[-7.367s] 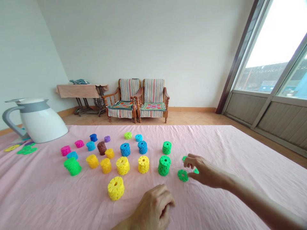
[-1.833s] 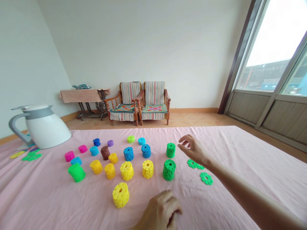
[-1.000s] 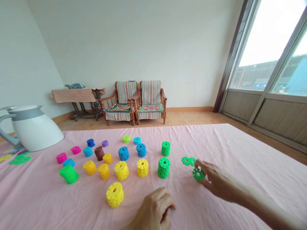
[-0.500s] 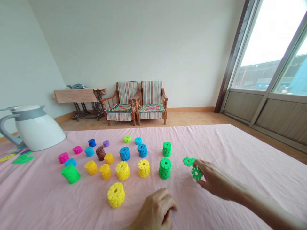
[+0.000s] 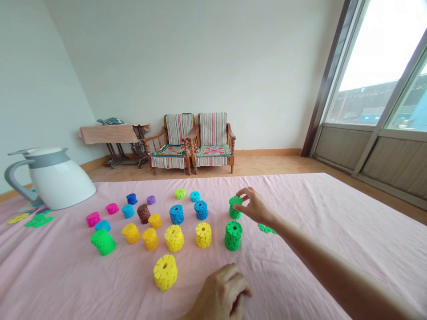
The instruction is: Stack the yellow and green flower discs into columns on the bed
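My right hand (image 5: 256,207) reaches to the farther stack of green notched discs (image 5: 235,214). Its thumb and fingers pinch a green disc (image 5: 236,201) at the top of that stack. Directly nearer stands a second, darker-looking green stack (image 5: 233,236). Beside my right forearm lie loose green discs (image 5: 266,228), partly covered by the arm. My left hand (image 5: 222,289) rests on the cloth at the front with its fingers curled in, and nothing shows in it. To its left is a stack of yellow discs (image 5: 166,273).
Several more disc stacks in yellow, blue, brown, pink and purple spread leftward over the pink tablecloth (image 5: 300,200). A white and grey jug (image 5: 63,182) stands at the left, near loose green discs (image 5: 39,219). Two wooden armchairs (image 5: 213,151) are beyond the table.
My right hand has moved left and away from me, carrying a green disc from beside the loose ones to the farther green stack. My left hand stays curled on the cloth.
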`<control>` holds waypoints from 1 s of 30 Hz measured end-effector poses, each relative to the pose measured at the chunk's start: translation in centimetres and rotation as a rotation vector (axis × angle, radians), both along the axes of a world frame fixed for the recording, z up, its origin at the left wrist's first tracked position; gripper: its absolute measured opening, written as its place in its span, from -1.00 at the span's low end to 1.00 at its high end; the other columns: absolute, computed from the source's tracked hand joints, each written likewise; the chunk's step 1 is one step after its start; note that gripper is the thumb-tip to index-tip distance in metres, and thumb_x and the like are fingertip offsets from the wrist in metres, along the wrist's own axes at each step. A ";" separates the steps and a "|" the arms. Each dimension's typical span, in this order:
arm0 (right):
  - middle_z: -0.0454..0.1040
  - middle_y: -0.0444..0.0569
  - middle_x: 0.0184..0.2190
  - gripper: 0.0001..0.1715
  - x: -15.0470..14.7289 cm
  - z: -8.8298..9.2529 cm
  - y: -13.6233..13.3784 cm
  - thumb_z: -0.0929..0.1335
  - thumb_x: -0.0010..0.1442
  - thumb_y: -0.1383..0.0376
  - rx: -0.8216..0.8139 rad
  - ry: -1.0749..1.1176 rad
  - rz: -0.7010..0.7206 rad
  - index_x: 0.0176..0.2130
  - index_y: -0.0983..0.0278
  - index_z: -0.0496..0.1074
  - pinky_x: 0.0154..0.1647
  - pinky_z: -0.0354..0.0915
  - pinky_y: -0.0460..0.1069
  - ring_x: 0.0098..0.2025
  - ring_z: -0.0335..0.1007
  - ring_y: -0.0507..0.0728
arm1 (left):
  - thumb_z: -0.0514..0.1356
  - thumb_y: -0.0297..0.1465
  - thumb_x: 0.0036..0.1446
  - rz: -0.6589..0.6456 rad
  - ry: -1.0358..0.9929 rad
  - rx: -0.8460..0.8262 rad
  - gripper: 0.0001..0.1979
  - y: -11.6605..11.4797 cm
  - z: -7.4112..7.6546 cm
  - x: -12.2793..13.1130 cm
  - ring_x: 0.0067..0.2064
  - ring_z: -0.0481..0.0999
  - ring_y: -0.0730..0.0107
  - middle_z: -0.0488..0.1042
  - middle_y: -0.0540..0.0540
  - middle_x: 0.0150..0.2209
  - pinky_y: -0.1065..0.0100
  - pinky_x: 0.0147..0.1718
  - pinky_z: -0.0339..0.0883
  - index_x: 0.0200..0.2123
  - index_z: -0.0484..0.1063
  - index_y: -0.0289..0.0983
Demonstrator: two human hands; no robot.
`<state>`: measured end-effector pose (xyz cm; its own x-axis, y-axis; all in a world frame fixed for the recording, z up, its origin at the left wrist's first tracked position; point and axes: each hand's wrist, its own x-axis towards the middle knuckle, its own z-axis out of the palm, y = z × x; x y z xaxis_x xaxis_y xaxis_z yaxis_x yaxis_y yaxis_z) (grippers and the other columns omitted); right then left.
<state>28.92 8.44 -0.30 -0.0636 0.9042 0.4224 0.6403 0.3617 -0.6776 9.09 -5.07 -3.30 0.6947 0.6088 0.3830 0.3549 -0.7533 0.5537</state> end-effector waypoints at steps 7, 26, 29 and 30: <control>0.36 -0.01 -0.25 -0.69 -0.2 -0.5 0.6 0.43 -0.06 0.25 -0.006 -0.015 -0.026 -0.28 0.30 0.37 -0.26 0.33 0.04 -0.28 0.41 0.12 | 0.06 -0.74 -0.29 -0.009 0.017 0.007 -0.63 0.1 0.1 0.0 -0.33 0.43 0.39 0.42 -0.03 -0.41 0.49 -0.36 0.27 -0.39 0.41 -0.29; 0.35 0.05 -0.05 -0.41 0.0 2.2 0.2 0.42 -0.05 0.40 -0.079 -0.282 0.254 0.01 0.23 0.32 -0.04 0.26 0.08 -0.04 0.33 0.17 | 0.08 -0.73 -0.24 -0.013 0.051 0.020 -0.68 0.0 0.1 0.1 -0.35 0.41 0.40 0.39 -0.02 -0.43 0.49 -0.39 0.25 -0.41 0.39 -0.28; 0.39 0.01 -0.12 -0.37 -0.4 3.4 0.4 0.43 -0.15 0.51 -0.125 -0.404 0.378 -0.04 0.22 0.38 -0.02 0.22 0.07 -0.04 0.31 0.17 | 0.08 -0.73 -0.24 -0.012 0.050 0.023 -0.69 0.0 0.1 0.1 -0.36 0.41 0.41 0.39 -0.02 -0.43 0.49 -0.40 0.25 -0.41 0.40 -0.28; 0.39 0.01 -0.14 -0.38 -0.6 3.7 0.5 0.43 -0.17 0.53 -0.137 -0.436 0.402 -0.06 0.23 0.39 -0.04 0.22 0.06 -0.06 0.31 0.17 | 0.09 -0.72 -0.23 -0.011 0.052 0.019 -0.69 0.0 0.0 0.1 -0.36 0.40 0.41 0.39 -0.02 -0.43 0.50 -0.40 0.25 -0.42 0.40 -0.28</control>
<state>28.34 8.91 3.36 -0.5526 0.8177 0.1615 0.7008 0.5607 -0.4410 9.14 -5.03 -3.25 0.7210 0.5936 0.3575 0.3745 -0.7678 0.5198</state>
